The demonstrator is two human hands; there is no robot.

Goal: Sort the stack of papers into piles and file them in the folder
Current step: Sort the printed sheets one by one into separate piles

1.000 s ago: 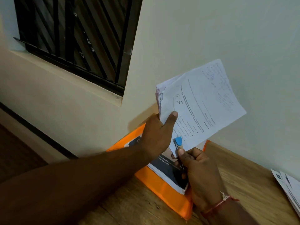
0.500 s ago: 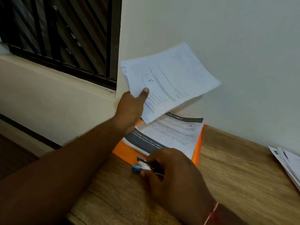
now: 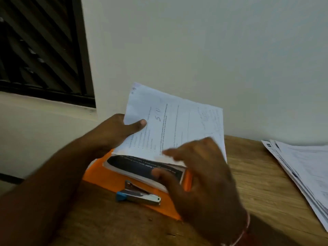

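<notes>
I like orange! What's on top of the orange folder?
A stack of papers, top sheet held up by the left hand, and a stapler. They hide the middle of the folder.

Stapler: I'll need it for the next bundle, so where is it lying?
In the head view, the stapler lies low centre on the near edge of the orange folder, just left of the right hand.

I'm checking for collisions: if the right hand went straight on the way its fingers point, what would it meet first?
Probably the sheets held by the left hand, at their lower edge above the stack; blur leaves depth unclear.
</notes>
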